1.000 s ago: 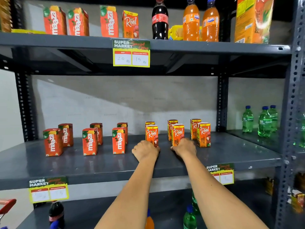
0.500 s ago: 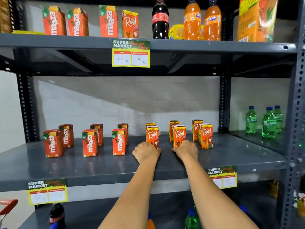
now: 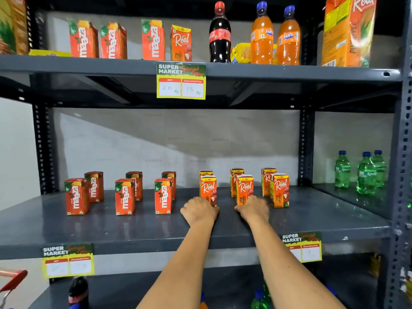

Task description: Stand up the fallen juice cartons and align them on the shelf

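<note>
Juice cartons are seen standing upright on the grey middle shelf of a metal rack, viewed from a head-worn camera; none is seen lying down. On the left half, six red-orange Maaza cartons are set in three pairs, one carton behind the other. On the right half, six orange Real cartons are set the same way in three pairs. Two bare forearms are stretched forward to the front row of Real cartons. The left hand is placed at the foot of the left front Real carton, and the right hand at the foot of the middle front Real carton. Both hands are seen from the back with the fingers curled under; whether the cartons are gripped or only touched cannot be told. The right front Real carton is left untouched, just beside the right hand. The step in hand is judged to be the squaring of the front row, the standing-up being seemingly done. It is best done with low, gentle pressure near the bases, so that the light cartons are slid rather than tipped. The printed faces are best turned straight outward, the gaps matched to those between the Maaza pairs, and the front edges brought level with one another. Care is called for so that the rear cartons are not knocked.
</note>
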Tool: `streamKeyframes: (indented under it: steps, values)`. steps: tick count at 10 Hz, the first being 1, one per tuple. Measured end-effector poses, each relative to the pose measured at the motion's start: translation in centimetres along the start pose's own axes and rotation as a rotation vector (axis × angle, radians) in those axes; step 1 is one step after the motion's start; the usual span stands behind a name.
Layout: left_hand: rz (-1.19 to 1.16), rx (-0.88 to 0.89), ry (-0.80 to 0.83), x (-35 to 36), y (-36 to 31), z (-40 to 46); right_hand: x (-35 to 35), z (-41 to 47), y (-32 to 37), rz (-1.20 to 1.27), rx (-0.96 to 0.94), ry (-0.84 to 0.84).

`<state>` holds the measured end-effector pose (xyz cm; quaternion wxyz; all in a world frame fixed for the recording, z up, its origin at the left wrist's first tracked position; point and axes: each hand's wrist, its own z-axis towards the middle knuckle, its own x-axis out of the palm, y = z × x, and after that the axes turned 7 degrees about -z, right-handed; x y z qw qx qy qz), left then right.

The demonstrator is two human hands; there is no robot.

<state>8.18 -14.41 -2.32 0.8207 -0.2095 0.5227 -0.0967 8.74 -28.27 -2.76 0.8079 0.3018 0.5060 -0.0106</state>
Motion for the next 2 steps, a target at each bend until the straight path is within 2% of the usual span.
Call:
streamKeyframes:
  steps: [1, 2]
  values:
    - [0.047, 0.024, 0.03, -0.7, 0.0, -1.0, -0.6, -0.6, 0.0, 0.005, 0.017, 0.035]
    - [0.02, 0.131, -0.054, -2.2, 1.2, -2.0, -2.3, -2.3, 0.8, 0.109, 0.048, 0.003]
